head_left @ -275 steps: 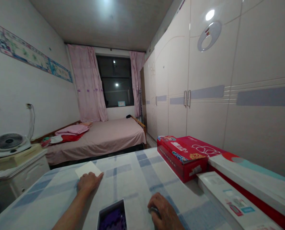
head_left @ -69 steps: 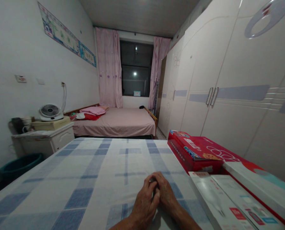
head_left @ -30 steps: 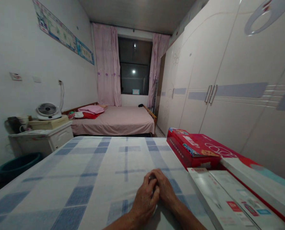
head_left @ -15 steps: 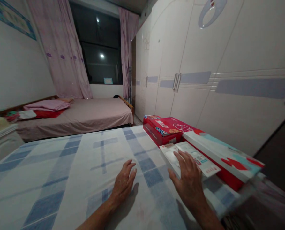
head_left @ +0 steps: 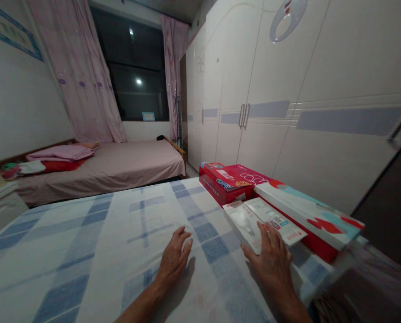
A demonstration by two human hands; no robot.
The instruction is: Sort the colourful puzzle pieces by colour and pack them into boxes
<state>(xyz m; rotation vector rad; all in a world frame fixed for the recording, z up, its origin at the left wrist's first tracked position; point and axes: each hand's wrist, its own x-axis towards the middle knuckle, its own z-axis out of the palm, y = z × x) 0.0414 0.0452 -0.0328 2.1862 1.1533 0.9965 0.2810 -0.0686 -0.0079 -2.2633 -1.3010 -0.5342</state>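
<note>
White wardrobe doors (head_left: 271,76) with lilac bands run along the right of the room; a dark window (head_left: 129,67) between pink curtains (head_left: 72,80) and a bed (head_left: 129,161) with a dusty-pink cover stand at the back. In the foreground is a table under a white and blue checked cloth (head_left: 119,251).

Item under inspection: a flat white cardboard box (head_left: 237,215) with a pale light bulb printed on its top, lying on the cloth at the right, set at a slant. Its face is glossy and light, with small red print near the far end. Alongside lies a second white cardboard box (head_left: 259,208), marked with small pictures, a blue patch and red print at the near end (wording too small to read). Beyond them sit a bright red cardboard box (head_left: 217,190) with blue and gold decoration and a long white, aqua and red box (head_left: 321,217).

Right hand (head_left: 271,251): fingers slightly spread, thumb apart, over the near end of the white boxes; contact cannot be confirmed. Left hand (head_left: 175,253): above the cloth, thumb apart from the loosely bent fingers, nothing gripped.
</note>
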